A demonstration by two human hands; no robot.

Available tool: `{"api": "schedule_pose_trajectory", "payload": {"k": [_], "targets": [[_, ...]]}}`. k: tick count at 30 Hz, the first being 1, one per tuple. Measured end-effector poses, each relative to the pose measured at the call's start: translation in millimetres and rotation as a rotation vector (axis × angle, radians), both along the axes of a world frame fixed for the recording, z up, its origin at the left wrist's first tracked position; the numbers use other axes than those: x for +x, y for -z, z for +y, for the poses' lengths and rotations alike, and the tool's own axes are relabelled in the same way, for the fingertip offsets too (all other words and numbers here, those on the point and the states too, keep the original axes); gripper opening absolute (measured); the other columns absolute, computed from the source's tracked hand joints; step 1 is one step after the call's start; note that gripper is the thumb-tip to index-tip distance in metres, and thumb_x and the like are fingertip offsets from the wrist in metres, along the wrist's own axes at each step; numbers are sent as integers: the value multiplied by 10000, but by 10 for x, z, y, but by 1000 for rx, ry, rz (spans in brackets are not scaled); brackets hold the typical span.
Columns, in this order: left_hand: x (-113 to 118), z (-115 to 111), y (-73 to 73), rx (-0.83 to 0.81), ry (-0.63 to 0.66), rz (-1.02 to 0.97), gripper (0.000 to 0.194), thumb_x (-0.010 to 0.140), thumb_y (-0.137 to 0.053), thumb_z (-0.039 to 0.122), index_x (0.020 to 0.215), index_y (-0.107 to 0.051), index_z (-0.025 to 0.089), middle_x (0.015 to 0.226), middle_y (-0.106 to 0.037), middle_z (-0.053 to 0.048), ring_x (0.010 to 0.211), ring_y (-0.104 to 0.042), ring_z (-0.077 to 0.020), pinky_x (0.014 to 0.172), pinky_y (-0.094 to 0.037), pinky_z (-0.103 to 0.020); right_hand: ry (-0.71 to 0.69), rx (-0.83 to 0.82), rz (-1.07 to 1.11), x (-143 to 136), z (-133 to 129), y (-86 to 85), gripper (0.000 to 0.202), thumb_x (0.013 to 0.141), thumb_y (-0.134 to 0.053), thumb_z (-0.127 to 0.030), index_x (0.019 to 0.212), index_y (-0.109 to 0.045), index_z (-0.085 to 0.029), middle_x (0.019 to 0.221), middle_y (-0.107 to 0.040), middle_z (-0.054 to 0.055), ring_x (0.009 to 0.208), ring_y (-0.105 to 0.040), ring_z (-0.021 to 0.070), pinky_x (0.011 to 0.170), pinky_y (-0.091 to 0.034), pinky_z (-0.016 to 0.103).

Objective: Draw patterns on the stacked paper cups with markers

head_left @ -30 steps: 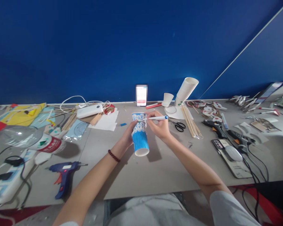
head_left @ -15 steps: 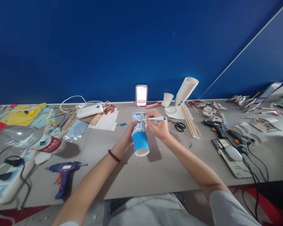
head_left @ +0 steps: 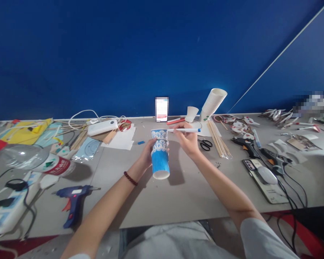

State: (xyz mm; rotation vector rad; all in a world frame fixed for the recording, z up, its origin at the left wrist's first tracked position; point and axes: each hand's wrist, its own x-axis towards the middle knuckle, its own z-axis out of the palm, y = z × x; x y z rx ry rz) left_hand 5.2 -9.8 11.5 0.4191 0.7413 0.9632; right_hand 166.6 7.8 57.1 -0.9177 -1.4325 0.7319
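Observation:
Two paper cups joined end to end (head_left: pixel 161 160) are held tilted over the middle of the table; the near one is solid blue toward its rim, with blue scallop drawing on white further up. My left hand (head_left: pixel 148 153) is closed around their left side. In my right hand (head_left: pixel 187 139) is a white marker with a blue end (head_left: pixel 190 130), lying roughly level. Its tip end points left toward the upper cup's right edge; whether it touches cannot be made out.
A lit phone (head_left: pixel 162 109) stands against the blue wall. Scissors (head_left: pixel 206 144), wooden sticks (head_left: pixel 218 140) and stacked cups (head_left: pixel 214 102) lie to the right. A blue glue gun (head_left: pixel 75 201) and a bottle (head_left: pixel 35 158) are at the left.
My right hand has moved right and slightly up with the marker, away from the cup drawing. The cups have turned slightly, and my left hand still holds them.

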Motion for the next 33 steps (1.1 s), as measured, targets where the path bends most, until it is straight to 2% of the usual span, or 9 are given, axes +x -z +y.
{"api": "schedule_pose_trajectory", "payload": {"k": [7,10,13,17,20,22,25,29,33], "targets": [[-71,1,-74,-87,-5,-57,445,826,-512,474,1010,-675,103,883,-750,-148,781,-729,-253,583,-553,-292,-15,-78,236,126,79,-86,45,793,-607,-276,782,-587,-237,814,-657,5,795,-688,182,782,-589,374],[-87,17,-67,-80,2,-54,496,821,-470,460,1062,-665,73,906,-749,-172,841,-728,-283,587,-561,-320,11,-58,257,192,132,-79,46,802,-594,-280,786,-576,-241,769,-637,-2,783,-703,184,801,-598,383],[-99,30,-44,-22,-11,-79,537,801,-474,461,1102,-655,55,942,-746,-189,896,-719,-305,678,-579,-376,38,-49,266,244,182,-61,58,811,-589,-288,780,-574,-242,740,-631,-6,765,-712,185,805,-604,385],[-85,14,-25,-2,9,-44,530,794,-503,479,1096,-654,71,928,-745,-177,871,-719,-305,681,-575,-381,45,-65,256,266,226,-40,63,816,-601,-302,798,-580,-246,740,-654,-9,715,-716,171,795,-607,372],[-14,-20,-3,53,2,60,469,770,-617,457,1084,-645,110,887,-740,-133,778,-714,-266,634,-558,-340,48,-118,205,268,258,-15,104,841,-592,-353,866,-593,-252,702,-674,-11,702,-717,168,789,-604,364],[48,-37,27,196,-67,127,450,720,-725,364,1106,-626,156,941,-733,-89,782,-699,-223,690,-550,-321,45,-148,186,272,286,14,142,845,-590,-377,903,-611,-249,678,-685,-13,707,-716,165,777,-599,352],[103,-36,76,264,-141,275,455,667,-794,341,1056,-628,174,972,-712,-67,833,-675,-207,754,-525,-314,37,-201,191,277,336,72,185,819,-617,-395,907,-639,-234,672,-703,-9,705,-708,159,750,-589,333],[55,-5,77,311,-241,648,389,592,-850,309,902,-652,184,874,-673,-41,817,-617,-190,746,-470,-279,8,-283,220,259,386,145,243,767,-666,-436,857,-646,-211,641,-692,-10,657,-691,150,730,-581,322],[-53,31,33,361,-294,880,465,514,-887,268,908,-646,211,771,-592,3,759,-552,-182,734,-418,-274,-20,-321,207,225,395,192,267,736,-695,-455,839,-628,-218,640,-686,-16,660,-691,153,724,-581,328]]}}
